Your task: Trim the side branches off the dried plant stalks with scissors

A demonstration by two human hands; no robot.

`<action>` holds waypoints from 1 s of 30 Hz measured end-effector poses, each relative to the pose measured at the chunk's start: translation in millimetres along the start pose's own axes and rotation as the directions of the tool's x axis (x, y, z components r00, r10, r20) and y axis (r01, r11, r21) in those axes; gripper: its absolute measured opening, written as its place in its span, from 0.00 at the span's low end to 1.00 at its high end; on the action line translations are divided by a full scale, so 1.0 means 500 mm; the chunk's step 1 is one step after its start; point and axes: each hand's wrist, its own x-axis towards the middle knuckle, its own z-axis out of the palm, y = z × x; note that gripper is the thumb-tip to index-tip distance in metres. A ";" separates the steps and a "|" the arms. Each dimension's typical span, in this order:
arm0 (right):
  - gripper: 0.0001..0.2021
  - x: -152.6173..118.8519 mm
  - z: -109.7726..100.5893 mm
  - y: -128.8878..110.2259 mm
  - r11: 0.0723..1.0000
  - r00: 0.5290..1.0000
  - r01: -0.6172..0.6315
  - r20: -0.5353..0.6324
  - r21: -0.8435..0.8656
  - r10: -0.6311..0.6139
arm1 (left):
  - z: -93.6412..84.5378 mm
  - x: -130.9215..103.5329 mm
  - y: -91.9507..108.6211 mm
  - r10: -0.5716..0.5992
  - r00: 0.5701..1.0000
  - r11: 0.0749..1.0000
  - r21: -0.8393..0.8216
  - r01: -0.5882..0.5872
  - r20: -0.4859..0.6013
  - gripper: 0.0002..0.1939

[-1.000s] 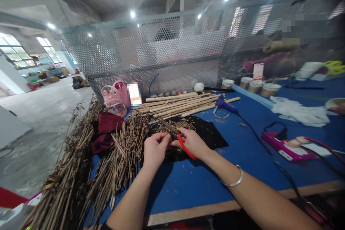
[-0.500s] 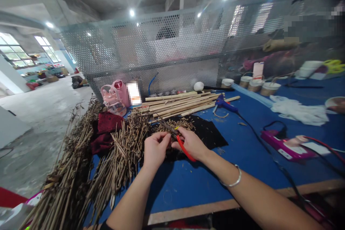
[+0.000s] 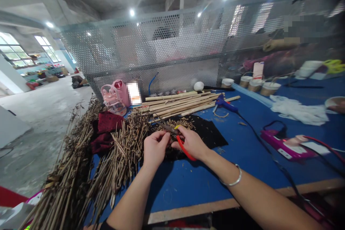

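My right hand is wrapped round the red-handled scissors, whose blades point up and left over a black cloth. Dried plant bits are scattered on that cloth. Close beside the scissors, my left hand is closed in a pinch; whatever sits between its fingertips is too small to make out. Bundled dried stalks lie just left of my left hand.
Pale sticks lie behind the cloth, with a blue glue gun at their right end. A pink bag, purple power strip and white gloves also occupy the blue table. Perforated metal panels stand behind.
The scissor blades have shifted slightly beside my left fingertips and appear a little farther apart. Both hands stay almost in place.
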 end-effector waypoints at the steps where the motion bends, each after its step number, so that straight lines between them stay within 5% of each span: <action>1: 0.16 0.000 0.001 0.001 1.000 1.000 -0.012 0.002 0.009 0.012 | 0.001 0.000 0.000 -0.001 1.000 1.000 -0.010 0.001 -0.004 0.13; 20: 0.18 -0.002 -0.008 -0.009 1.000 0.999 0.000 0.037 0.000 0.000 | -0.007 0.000 -0.005 0.092 0.995 0.988 0.121 -0.096 0.036 0.16; 30: 0.17 0.003 0.001 0.007 0.999 0.998 -0.040 0.048 0.025 0.038 | -0.005 0.001 -0.004 0.029 0.999 0.999 0.034 -0.028 -0.015 0.17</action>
